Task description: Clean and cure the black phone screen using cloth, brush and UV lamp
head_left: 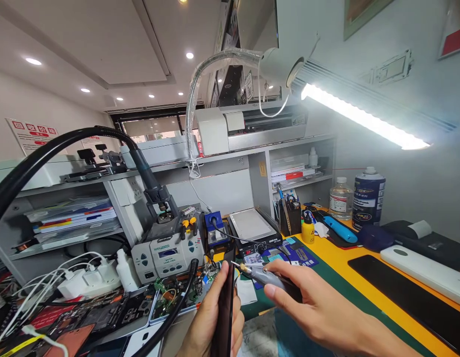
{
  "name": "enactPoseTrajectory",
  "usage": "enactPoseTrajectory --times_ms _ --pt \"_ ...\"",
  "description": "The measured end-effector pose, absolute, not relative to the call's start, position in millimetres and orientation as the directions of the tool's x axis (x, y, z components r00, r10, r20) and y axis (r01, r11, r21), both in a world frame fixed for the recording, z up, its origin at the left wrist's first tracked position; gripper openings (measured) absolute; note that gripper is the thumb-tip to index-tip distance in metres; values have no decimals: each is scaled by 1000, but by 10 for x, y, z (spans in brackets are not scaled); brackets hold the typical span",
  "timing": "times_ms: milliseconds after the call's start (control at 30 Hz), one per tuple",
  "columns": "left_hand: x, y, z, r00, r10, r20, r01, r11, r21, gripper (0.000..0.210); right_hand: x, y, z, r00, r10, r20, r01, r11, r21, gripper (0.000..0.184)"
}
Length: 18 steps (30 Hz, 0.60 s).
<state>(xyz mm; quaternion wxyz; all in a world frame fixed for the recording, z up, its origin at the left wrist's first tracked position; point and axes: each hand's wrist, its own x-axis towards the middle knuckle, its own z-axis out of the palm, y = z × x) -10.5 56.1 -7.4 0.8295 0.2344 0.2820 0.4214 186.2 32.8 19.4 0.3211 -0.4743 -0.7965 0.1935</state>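
Observation:
My left hand [205, 317] is wrapped round a thin black phone-like slab [225, 307], thumb on one side and fingers on the other. The slab stands upright, almost edge-on to me, so its faces barely show. In my right hand [319, 302] is a grey pen-shaped tool [265, 277] with a brass-coloured collar and a thin metal tip. That tip points left at the slab's upper edge; whether it touches, I cannot tell. Below the hands are a green mat [336, 287] and a white piece of paper or cloth [246, 292].
At left stand a hot-air rework station [166, 258], a white power strip [89, 280] and a tray of circuit boards [170, 297]. A black hose [177, 307] runs close beside my left hand. To the right lie a long black panel [408, 292] and a spray can [368, 198].

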Motion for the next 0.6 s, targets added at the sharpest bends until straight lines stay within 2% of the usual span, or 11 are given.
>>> enactPoseTrajectory --times_ms 400,600 --pt "-133 579 -83 489 837 -247 -586 525 617 55 1840 285 240 -392 860 327 625 510 -591 26" --pt "-162 597 -97 493 841 -223 -605 516 606 54 1843 279 219 -390 849 357 615 529 -585 28"
